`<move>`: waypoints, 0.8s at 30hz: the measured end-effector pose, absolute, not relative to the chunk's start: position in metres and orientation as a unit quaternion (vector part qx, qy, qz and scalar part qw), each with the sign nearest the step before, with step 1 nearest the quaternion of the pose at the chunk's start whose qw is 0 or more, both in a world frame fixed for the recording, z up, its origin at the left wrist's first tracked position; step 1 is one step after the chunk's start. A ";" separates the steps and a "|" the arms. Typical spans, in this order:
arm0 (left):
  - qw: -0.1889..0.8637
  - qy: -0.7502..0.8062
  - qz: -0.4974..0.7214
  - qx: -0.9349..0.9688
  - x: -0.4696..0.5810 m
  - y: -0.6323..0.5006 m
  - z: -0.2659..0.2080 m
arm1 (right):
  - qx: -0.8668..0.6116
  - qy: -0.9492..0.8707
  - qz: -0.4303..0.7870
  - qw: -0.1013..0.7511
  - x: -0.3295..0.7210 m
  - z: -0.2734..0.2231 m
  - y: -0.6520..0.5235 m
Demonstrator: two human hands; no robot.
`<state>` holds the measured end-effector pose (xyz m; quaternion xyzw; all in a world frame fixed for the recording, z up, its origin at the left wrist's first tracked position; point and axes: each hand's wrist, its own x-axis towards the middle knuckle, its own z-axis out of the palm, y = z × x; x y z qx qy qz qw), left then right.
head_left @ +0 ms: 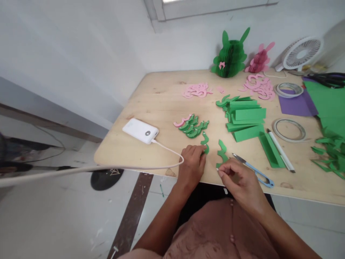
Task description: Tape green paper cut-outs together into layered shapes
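Note:
My left hand (192, 163) rests at the table's near edge, its fingers curled and its thumb and forefinger on the lower end of a wavy green paper cut-out (205, 137). To its right, my right hand (242, 181) is closed in a pinch on a tiny white scrap (217, 169); its exact kind is too small to tell. A second wavy green cut-out (222, 150) lies just beyond those fingertips. Past my left hand sits a pile of green cut-outs (192, 126) with white strips on them, a pink cut-out (182, 121) among them.
Blue thread snips (256, 169) and a white pen (281, 150) lie right of my right hand, near folded green paper (246, 115) and tape rolls (289, 130). A cable runs from the white power bank (140, 130) past my left hand. Paper figures (230, 57) and a fan (302, 54) stand behind.

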<state>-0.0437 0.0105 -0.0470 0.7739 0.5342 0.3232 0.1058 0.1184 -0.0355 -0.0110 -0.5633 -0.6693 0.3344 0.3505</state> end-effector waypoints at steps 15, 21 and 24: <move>0.144 0.557 0.443 0.687 -0.043 0.002 -0.047 | -0.582 -0.588 0.417 0.376 0.114 -0.011 -0.031; 0.071 0.509 0.475 0.714 -0.039 -0.006 -0.045 | -0.573 -0.496 0.500 0.419 0.106 -0.009 -0.026; 0.039 0.479 0.484 0.731 -0.037 -0.009 -0.046 | -0.565 -0.463 0.513 0.450 0.102 -0.010 -0.026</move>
